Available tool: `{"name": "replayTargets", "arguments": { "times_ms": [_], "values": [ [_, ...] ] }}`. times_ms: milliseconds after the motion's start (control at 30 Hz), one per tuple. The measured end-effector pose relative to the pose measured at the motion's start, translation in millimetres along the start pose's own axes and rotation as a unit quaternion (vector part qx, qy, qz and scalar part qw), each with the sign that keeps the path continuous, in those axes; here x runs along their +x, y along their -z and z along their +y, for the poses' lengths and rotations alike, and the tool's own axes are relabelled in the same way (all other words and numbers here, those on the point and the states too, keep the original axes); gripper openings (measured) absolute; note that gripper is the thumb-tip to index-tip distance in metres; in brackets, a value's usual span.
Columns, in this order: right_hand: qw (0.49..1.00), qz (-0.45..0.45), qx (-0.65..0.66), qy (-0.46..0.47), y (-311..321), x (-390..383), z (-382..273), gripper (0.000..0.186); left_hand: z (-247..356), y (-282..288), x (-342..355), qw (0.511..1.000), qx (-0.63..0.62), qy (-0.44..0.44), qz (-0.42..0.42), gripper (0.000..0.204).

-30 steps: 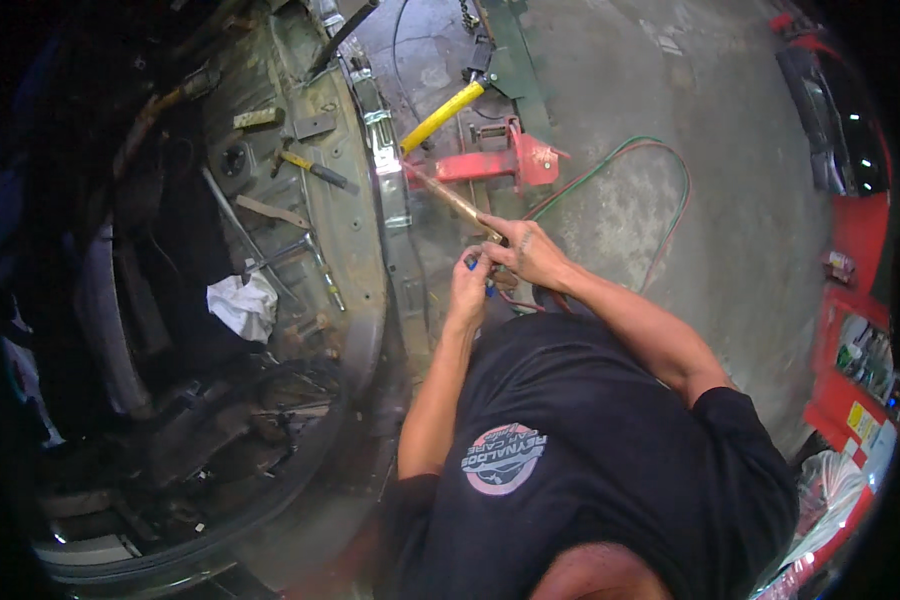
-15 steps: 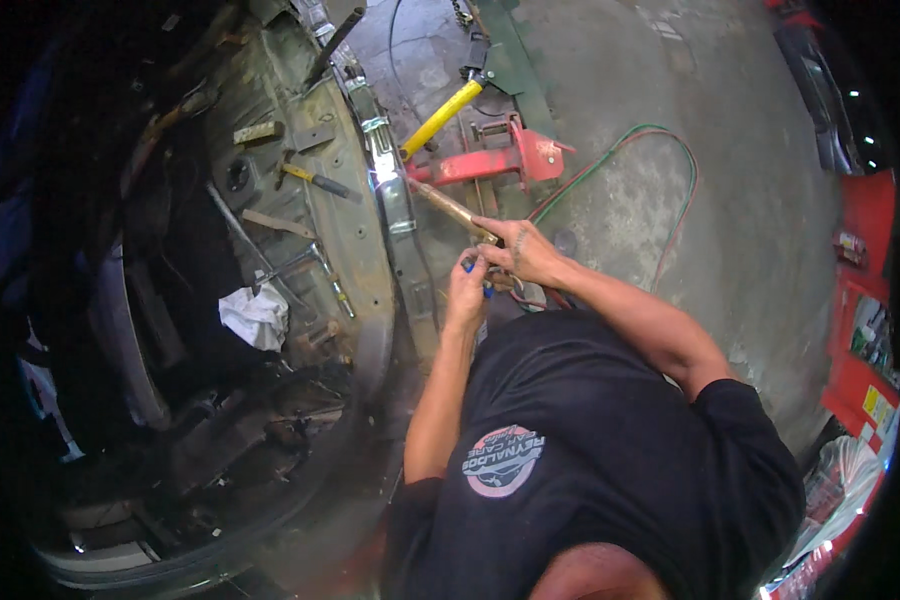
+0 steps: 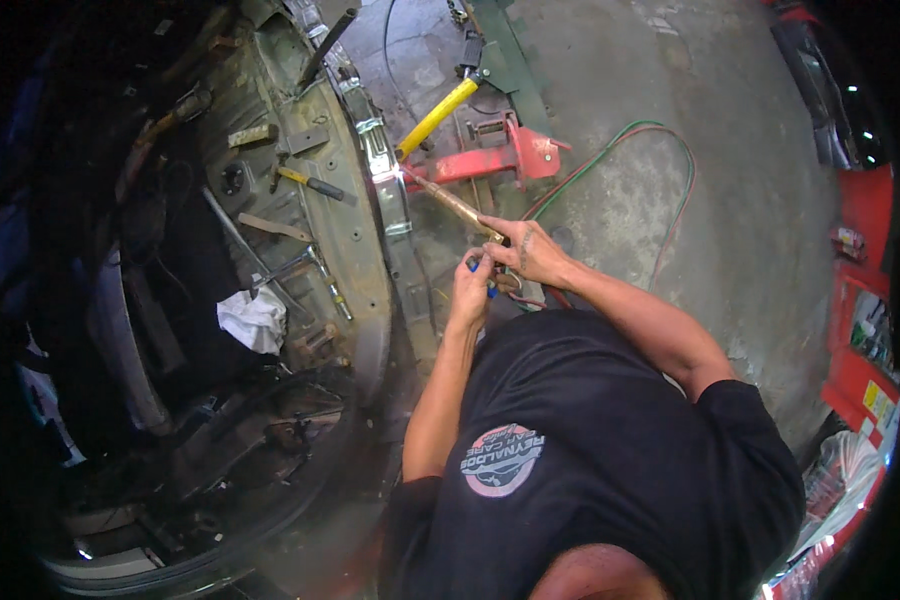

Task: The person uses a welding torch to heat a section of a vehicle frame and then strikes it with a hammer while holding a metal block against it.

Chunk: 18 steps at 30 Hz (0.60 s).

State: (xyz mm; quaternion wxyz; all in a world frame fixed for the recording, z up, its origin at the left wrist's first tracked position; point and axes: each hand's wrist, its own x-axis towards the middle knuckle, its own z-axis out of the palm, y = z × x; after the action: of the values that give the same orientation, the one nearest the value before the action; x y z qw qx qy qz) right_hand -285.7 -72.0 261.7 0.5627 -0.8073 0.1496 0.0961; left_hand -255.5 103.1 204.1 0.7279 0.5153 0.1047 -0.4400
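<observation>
My right hand (image 3: 533,252) is closed around the rear of a gas torch (image 3: 457,206), forefinger stretched along its brass-coloured tube. Just below it, my left hand (image 3: 470,290) pinches at the torch's back end, where blue knobs (image 3: 491,289) show between the fingers. The torch points up and left, its tip beside the bare metal sill (image 3: 396,212) of a car body. A small bright glow sits at that tip, and the metal near it shines white. Whether the tip touches the sill I cannot tell.
A red steel clamp arm (image 3: 480,162) and a yellow bar (image 3: 437,119) stand against the sill. Green and red hoses (image 3: 660,126) loop over the concrete floor. On the car's floor pan lie a hammer (image 3: 310,183), a ratchet (image 3: 330,285) and a white rag (image 3: 254,320).
The glare on the sill by the torch tip has shrunk, and the tip's own glow now shows apart from it. Both hands keep their hold, shifted very slightly.
</observation>
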Motion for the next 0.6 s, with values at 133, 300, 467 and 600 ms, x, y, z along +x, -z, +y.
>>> {"name": "replayTargets", "arguments": {
  "times_ms": [133,300,467,600],
  "values": [
    [1.000,-0.010,0.006,-0.007,0,0,-6,0.061,-15,15,7,1.000,0.006,-0.022,-0.009,0.021],
    [1.000,-0.011,0.009,-0.020,4,-1,1,0.062,-4,2,5,0.999,-0.018,0.010,-0.033,0.020],
    [1.000,-0.010,0.001,-0.004,2,1,0,0.058,-22,21,19,0.999,0.034,-0.018,-0.027,0.027],
    [0.999,-0.022,0.010,-0.029,7,-1,-7,0.062,-20,18,16,0.999,0.018,-0.003,-0.038,0.026]
  ]
}}
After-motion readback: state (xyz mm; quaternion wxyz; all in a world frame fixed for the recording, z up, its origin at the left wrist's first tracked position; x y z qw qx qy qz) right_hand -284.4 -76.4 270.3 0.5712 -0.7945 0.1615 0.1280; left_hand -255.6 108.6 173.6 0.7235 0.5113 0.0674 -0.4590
